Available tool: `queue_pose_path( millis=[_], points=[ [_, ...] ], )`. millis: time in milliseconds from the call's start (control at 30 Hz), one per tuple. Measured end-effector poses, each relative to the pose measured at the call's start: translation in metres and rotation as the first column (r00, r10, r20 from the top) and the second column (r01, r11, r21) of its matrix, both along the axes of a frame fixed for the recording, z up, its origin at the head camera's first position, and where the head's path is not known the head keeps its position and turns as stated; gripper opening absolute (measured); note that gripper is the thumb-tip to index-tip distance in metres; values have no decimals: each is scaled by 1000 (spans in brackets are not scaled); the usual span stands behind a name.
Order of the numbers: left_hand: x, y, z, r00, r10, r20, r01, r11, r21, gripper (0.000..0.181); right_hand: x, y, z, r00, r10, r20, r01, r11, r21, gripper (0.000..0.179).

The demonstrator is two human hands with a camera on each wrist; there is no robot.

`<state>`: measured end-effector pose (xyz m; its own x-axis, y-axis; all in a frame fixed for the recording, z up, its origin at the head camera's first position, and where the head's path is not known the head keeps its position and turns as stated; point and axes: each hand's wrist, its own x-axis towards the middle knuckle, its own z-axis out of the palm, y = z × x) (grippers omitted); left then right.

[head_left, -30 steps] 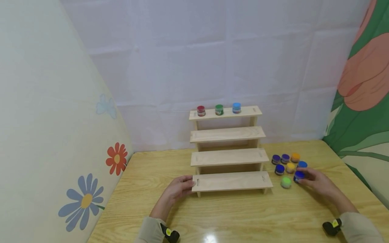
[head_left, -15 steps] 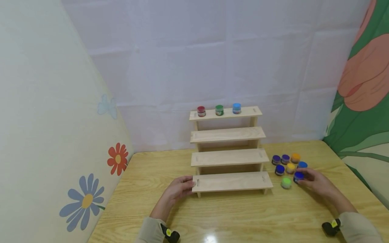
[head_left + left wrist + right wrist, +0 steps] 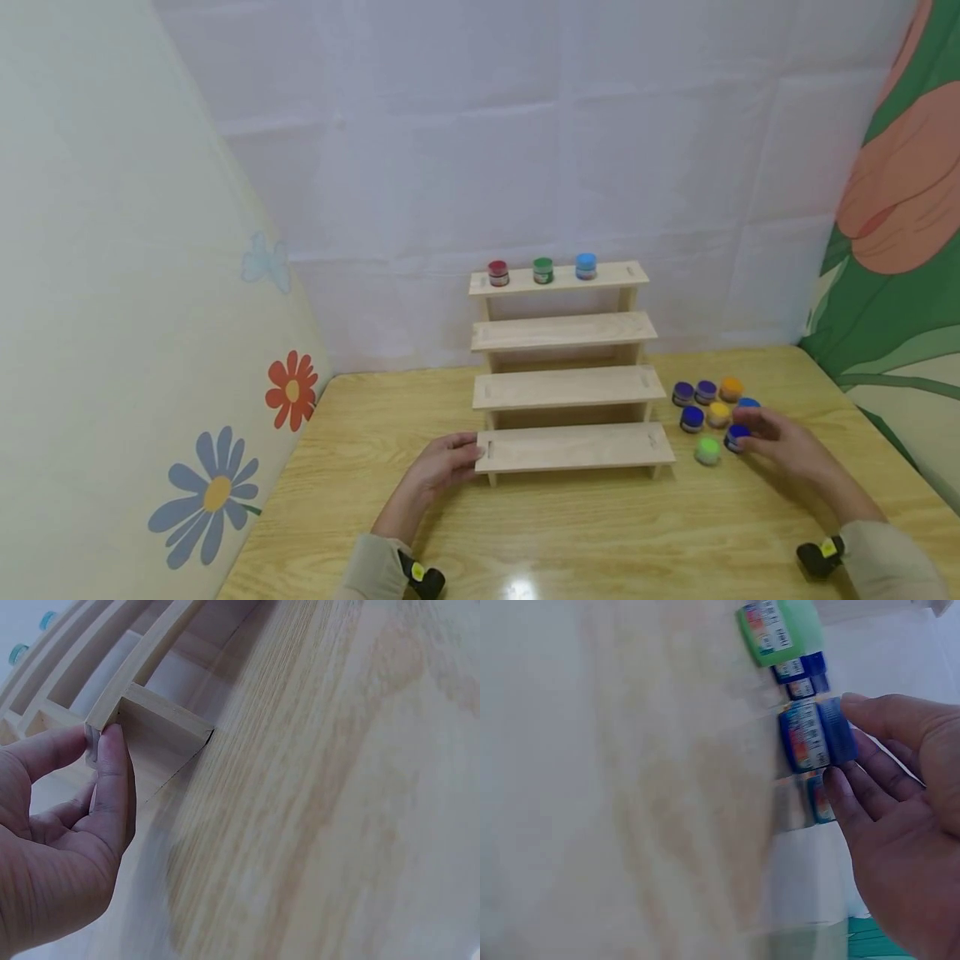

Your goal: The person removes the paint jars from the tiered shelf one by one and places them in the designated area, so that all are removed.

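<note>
Two grips clamped: left hand (image 3: pixel 437 465) pinches wooden rack (image 3: pixel 573 447); right hand (image 3: pixel 783 447) pinches dark blue jar (image 3: pixel 806 737). Best lift straight, clear of green jar (image 3: pixel 707 451).

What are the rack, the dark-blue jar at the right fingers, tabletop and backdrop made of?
Rack: pale wood, matte, maybe unvarnished; faint grain shows.
Dark-blue jar: probably plastic, evenly coloured; glass not ruled out.
Tabletop: wood or wood-print laminate; streaky grain, bright reflection suggesting gloss.
Backdrop: likely white fabric, matte, with fold creases.
</note>
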<state>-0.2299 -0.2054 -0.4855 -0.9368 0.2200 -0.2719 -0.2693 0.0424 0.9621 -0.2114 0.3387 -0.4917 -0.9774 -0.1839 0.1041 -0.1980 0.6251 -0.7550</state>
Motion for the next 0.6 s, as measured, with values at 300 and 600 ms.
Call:
queue_pose_path(
  millis=[300, 600],
  points=[
    [1, 0, 2, 1000, 4, -2, -4, 1000, 8, 54, -12, -13, 39, 997, 31, -73, -38, 995, -91, 42],
    [0, 0, 2, 1000, -9, 0, 9, 1000, 19, 54, -36, -39, 83, 995, 80, -55, -85, 990, -115, 49]
  ],
)
